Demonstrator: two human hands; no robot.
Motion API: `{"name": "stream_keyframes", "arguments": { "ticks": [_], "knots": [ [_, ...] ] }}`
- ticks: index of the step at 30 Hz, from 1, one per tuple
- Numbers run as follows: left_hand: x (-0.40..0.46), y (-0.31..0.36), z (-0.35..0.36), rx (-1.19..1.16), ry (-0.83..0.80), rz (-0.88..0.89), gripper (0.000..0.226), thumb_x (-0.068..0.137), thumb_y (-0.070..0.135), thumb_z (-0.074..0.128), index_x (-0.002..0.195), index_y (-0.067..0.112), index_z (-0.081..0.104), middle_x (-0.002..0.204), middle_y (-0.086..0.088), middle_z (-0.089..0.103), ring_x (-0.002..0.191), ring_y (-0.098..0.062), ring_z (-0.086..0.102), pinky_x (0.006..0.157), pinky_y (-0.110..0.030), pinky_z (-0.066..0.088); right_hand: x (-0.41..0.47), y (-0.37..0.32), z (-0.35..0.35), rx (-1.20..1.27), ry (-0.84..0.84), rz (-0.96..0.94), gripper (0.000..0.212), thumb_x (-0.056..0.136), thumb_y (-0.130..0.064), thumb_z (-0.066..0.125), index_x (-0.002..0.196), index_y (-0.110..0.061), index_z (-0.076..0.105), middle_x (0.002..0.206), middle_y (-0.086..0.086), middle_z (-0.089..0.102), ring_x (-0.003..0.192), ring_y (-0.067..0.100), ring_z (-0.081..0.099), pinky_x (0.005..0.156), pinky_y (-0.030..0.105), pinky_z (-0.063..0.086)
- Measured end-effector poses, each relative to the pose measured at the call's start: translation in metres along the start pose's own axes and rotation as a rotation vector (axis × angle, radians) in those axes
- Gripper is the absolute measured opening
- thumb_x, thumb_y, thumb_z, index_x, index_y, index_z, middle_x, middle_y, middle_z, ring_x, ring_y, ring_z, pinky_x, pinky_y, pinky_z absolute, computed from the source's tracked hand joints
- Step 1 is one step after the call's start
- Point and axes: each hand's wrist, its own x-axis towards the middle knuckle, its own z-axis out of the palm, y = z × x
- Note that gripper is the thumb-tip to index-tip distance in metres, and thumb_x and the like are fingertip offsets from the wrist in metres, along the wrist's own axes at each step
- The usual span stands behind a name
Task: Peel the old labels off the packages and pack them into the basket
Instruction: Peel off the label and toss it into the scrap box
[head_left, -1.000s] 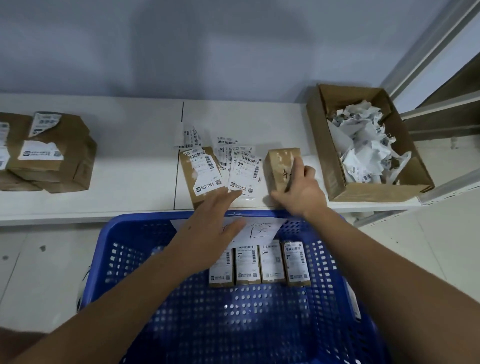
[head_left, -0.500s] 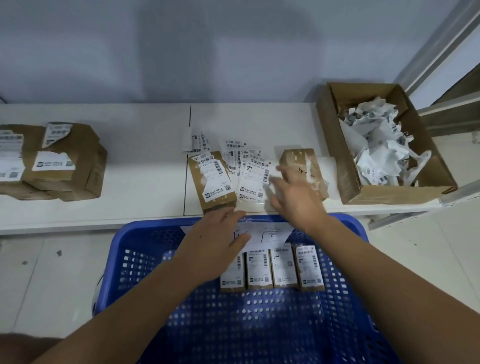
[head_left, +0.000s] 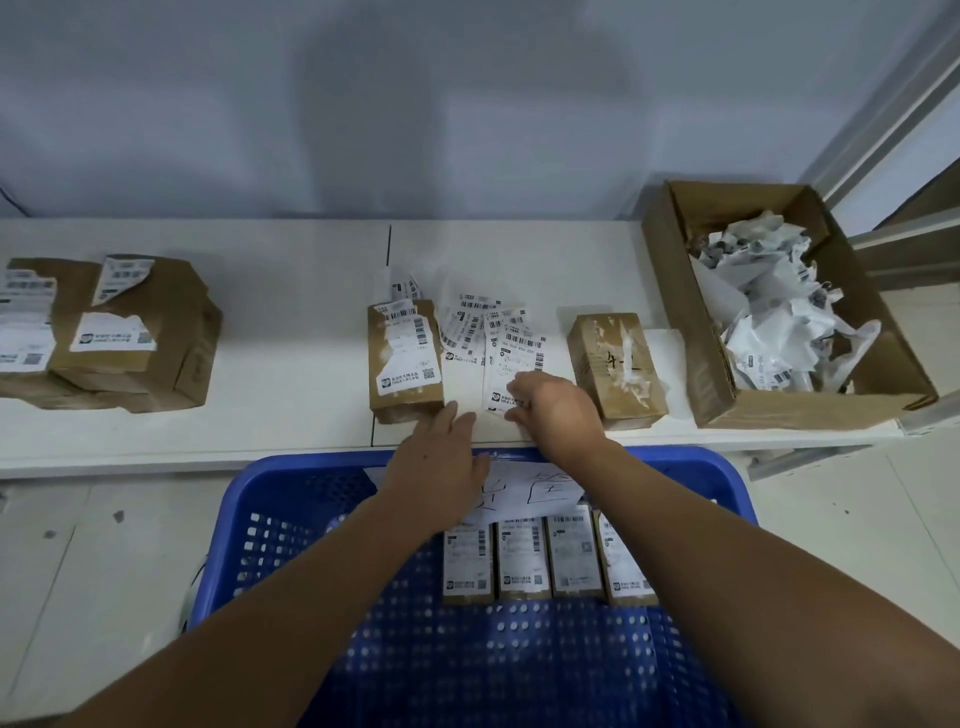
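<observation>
A blue basket (head_left: 719, 470) stands below the white table's front edge, with a row of several labelled packages (head_left: 519, 564) inside. On the table a brown package with torn labels (head_left: 405, 358) lies left of a fan of loose label sheets (head_left: 480, 330). A peeled package (head_left: 615, 369) with handwriting lies to their right. My right hand (head_left: 558, 410) rests on the nearest label sheet (head_left: 514, 358), with fingers and thumb pinching its lower edge. My left hand (head_left: 441, 454) lies flat and open at the table edge, just below the labelled package.
An open cardboard box (head_left: 675, 291) holding crumpled peeled labels (head_left: 769, 317) sits at the table's right end. A stack of larger labelled packages (head_left: 130, 338) lies at the far left. A handwritten paper note (head_left: 543, 491) hangs inside the basket's far wall.
My right hand let go of the peeled package and moved left onto the loose label sheets. My left hand slid slightly forward to the table edge.
</observation>
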Motion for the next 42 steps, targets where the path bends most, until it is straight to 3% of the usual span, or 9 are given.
{"name": "stream_keyframes", "arguments": {
  "ticks": [5, 11, 17, 22, 25, 29, 35, 40, 42],
  "knots": [
    [0.008, 0.009, 0.008, 0.094, 0.022, 0.134, 0.056, 0.110, 0.038, 0.032, 0.160, 0.018, 0.023, 0.169, -0.002, 0.016, 0.151, -0.022, 0.022, 0.121, -0.039, 0.024, -0.011, 0.005, 0.000, -0.018, 0.035, -0.072, 0.019, 0.096, -0.024, 0.066, 0.088, -0.008, 0.062, 0.087, 0.004, 0.063, 0.080, 0.030, 0.062, 0.068, 0.038, 0.051],
    [0.020, 0.007, 0.016, 0.100, 0.088, 0.166, 0.052, 0.107, 0.031, 0.038, 0.156, 0.016, 0.028, 0.160, -0.003, 0.035, 0.146, -0.020, 0.031, 0.119, -0.036, 0.027, -0.017, 0.015, 0.001, -0.146, -0.006, -0.269, 0.021, 0.102, -0.030, 0.057, 0.095, -0.011, 0.065, 0.097, 0.002, 0.061, 0.088, 0.023, 0.061, 0.070, 0.033, 0.042],
    [0.026, 0.004, 0.012, 0.097, 0.089, 0.148, 0.051, 0.103, 0.027, 0.047, 0.150, 0.015, 0.033, 0.143, -0.004, 0.050, 0.132, -0.021, 0.042, 0.107, -0.036, 0.037, -0.024, 0.024, 0.008, -0.235, 0.058, -0.408, 0.014, 0.091, -0.011, 0.071, 0.077, -0.011, 0.069, 0.088, 0.003, 0.061, 0.084, 0.022, 0.062, 0.060, 0.035, 0.055],
    [0.026, -0.001, 0.015, 0.263, 0.083, 0.199, 0.051, 0.102, 0.028, 0.046, 0.151, 0.019, 0.033, 0.163, -0.002, 0.031, 0.143, -0.022, 0.033, 0.116, -0.040, 0.032, -0.031, 0.023, 0.007, -0.239, 0.123, -0.376, 0.027, 0.075, -0.002, 0.081, 0.073, -0.014, 0.057, 0.072, 0.001, 0.056, 0.057, 0.021, 0.056, 0.043, 0.026, 0.033],
    [0.025, -0.003, 0.017, 0.302, 0.059, 0.195, 0.054, 0.105, 0.031, 0.041, 0.156, 0.021, 0.026, 0.169, -0.001, 0.018, 0.151, -0.022, 0.021, 0.120, -0.042, 0.024, -0.038, 0.022, 0.006, -0.202, 0.181, -0.345, 0.022, 0.078, -0.005, 0.075, 0.071, -0.012, 0.056, 0.067, 0.003, 0.055, 0.049, 0.023, 0.052, 0.042, 0.027, 0.034],
    [0.026, -0.005, 0.018, 0.294, 0.065, 0.204, 0.056, 0.104, 0.030, 0.043, 0.157, 0.020, 0.026, 0.169, -0.002, 0.018, 0.151, -0.022, 0.021, 0.120, -0.042, 0.024, -0.047, 0.023, 0.002, -0.135, 0.282, -0.302, 0.014, 0.084, -0.006, 0.064, 0.073, -0.011, 0.056, 0.068, 0.002, 0.055, 0.053, 0.023, 0.051, 0.044, 0.029, 0.037],
    [0.021, 0.001, 0.005, 0.156, 0.066, 0.184, 0.059, 0.100, 0.018, 0.052, 0.156, 0.016, 0.036, 0.169, -0.010, 0.012, 0.149, -0.029, 0.027, 0.117, -0.046, 0.035, -0.062, 0.017, -0.020, -0.124, 0.397, -0.314, 0.002, 0.087, -0.006, 0.066, 0.085, -0.008, 0.065, 0.081, 0.004, 0.065, 0.058, 0.022, 0.056, 0.045, 0.032, 0.044],
    [0.002, 0.015, -0.020, -0.200, 0.306, 0.145, 0.034, 0.107, 0.024, 0.046, 0.136, 0.015, 0.061, 0.150, -0.006, 0.046, 0.128, -0.025, 0.052, 0.104, -0.039, 0.046, -0.073, 0.013, -0.038, -0.155, 0.462, -0.387, 0.010, 0.082, -0.004, 0.072, 0.087, -0.007, 0.064, 0.086, 0.004, 0.067, 0.055, 0.021, 0.055, 0.039, 0.032, 0.043],
    [-0.006, 0.028, -0.031, -0.479, 0.238, -0.001, 0.039, 0.108, 0.038, 0.041, 0.121, 0.013, 0.068, 0.126, -0.007, 0.062, 0.109, -0.025, 0.061, 0.093, -0.037, 0.049, -0.077, 0.009, -0.043, -0.159, 0.481, -0.418, 0.012, 0.080, -0.003, 0.074, 0.086, -0.006, 0.064, 0.086, 0.005, 0.067, 0.054, 0.021, 0.054, 0.040, 0.032, 0.043]
  ]
}}
